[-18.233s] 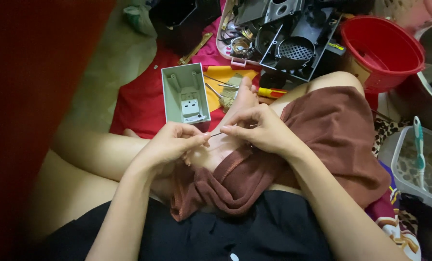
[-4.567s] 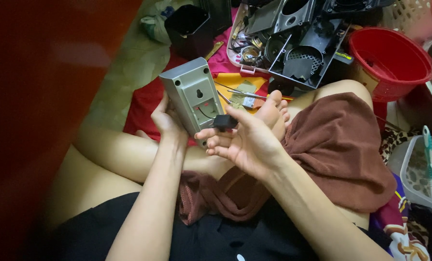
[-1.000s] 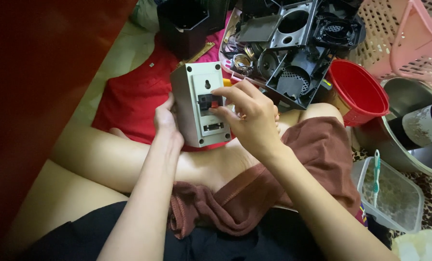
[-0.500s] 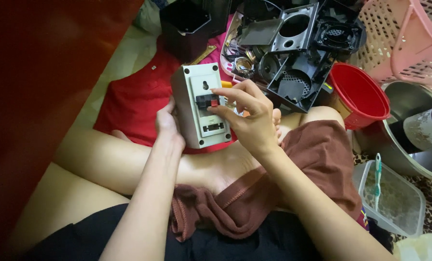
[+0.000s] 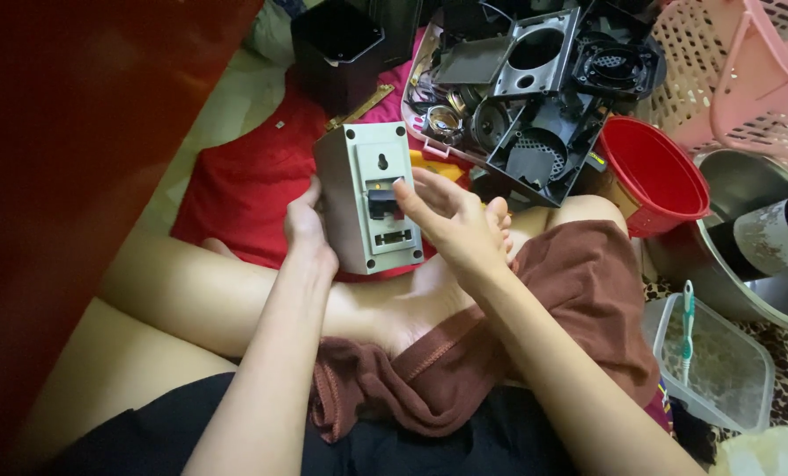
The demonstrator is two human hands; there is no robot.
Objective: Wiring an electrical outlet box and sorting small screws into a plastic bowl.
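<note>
Person is sitting cross-legged on the floor, both forearms reaching forward over the lap. Left hand (image 5: pixel 307 231) is wrapping around the left side of a grey switch box (image 5: pixel 369 196), fingers curled behind it and thumb lying along the edge, clamped firmly on it and holding it upright, tilted slightly back, just above the crossed legs. Right hand (image 5: pixel 451 220) is hovering at the box's right side, fingers spread and loose, holding nothing; fingertips (image 5: pixel 404 188) are reaching toward the black toggle (image 5: pixel 382 203), just beside it, contact hard to tell.

Box is looking rectangular, light grey plastic, with a keyhole slot near the top, corner screw holes, the black toggle in a recessed window mid-face and a small dark slot below.

A brown cloth (image 5: pixel 535 326) is draping over the right knee. A red cloth (image 5: pixel 253 176) is lying on the floor behind the box. Beyond, black plastic casing parts (image 5: pixel 543 79) are sitting in a pile, with a red bucket (image 5: pixel 654 172) beside them and a pink basket (image 5: pixel 737 70) further right.
</note>
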